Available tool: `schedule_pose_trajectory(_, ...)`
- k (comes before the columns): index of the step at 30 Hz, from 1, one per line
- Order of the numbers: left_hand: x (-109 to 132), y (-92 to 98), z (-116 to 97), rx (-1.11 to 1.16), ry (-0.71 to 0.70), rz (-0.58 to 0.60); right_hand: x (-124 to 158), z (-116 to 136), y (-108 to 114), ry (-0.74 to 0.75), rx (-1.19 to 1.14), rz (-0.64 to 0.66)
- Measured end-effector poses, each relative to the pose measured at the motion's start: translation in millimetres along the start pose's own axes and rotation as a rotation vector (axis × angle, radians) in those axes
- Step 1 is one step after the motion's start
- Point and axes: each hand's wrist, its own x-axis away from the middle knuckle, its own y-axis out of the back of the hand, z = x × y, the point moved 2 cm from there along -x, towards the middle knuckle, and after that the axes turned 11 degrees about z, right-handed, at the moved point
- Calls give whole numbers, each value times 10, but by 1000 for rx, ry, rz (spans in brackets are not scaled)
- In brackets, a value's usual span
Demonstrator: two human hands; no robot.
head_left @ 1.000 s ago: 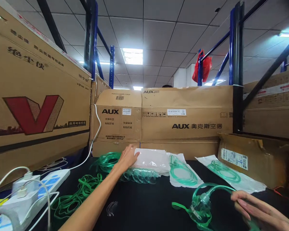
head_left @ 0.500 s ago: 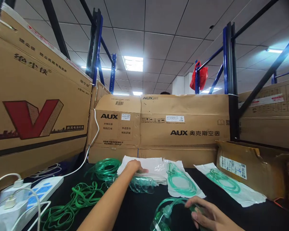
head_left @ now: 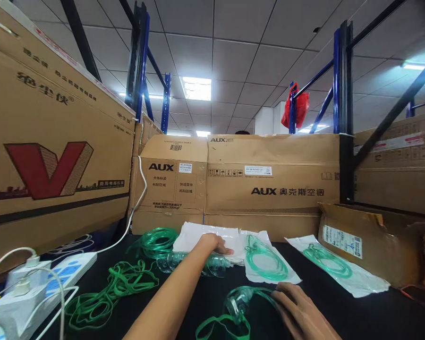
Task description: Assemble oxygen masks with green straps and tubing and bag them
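Observation:
My left hand (head_left: 216, 243) reaches across a row of clear masks (head_left: 214, 265) and rests on a stack of white pouches (head_left: 194, 233), fingers stretched over their right side. My right hand (head_left: 297, 302) lies palm down on the black table, fingers extended over green tubing beside a clear oxygen mask (head_left: 239, 300). A green elastic strap (head_left: 223, 323) trails from that mask. Just beyond my right hand is a white pouch with coiled green tubing (head_left: 267, 262). My right palm's underside is hidden.
Coiled green tubing (head_left: 159, 241) and a heap of green straps (head_left: 116, 288) lie left. A power strip (head_left: 67, 274) with white cables stands at the far left. Another tubing pouch (head_left: 340, 267) lies right, before an opened carton (head_left: 361, 241). Cardboard boxes (head_left: 269, 203) wall the back.
My left hand has slid slightly right over the pouches. My right hand has lowered and flattened, its fingers loosening from the tubing; the mask now rests on the table with its strap spread out.

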Motion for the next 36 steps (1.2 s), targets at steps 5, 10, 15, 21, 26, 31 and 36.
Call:
schedule_pose_trajectory(5,157,136,-75,80,18,-41,-3,38,18,-36,-12,11)
schedule_pose_trajectory(10,757,138,-169,203,-124,-291,-128,171,115,-42,-89,26)
schedule_pose_trajectory(15,1543,-363,-342,392,-303,-416,-493,352,26,70,75,86)
schedule_pose_trajectory(21,1749,-890,-346,762,-239,-357,-664,457,-193,138,147,192)
schedule_pose_trajectory(26,1718,-972,-331,862,-259,-326,-561,435,-127,105,-98,199)
schedule_pose_trajectory(31,1746,-1000,-357,906,-261,-300,-499,400,-137,233,-168,229)
schedule_pose_trajectory(36,1755,-1008,-430,863,-212,-276,-497,433,-136,240,-114,302)
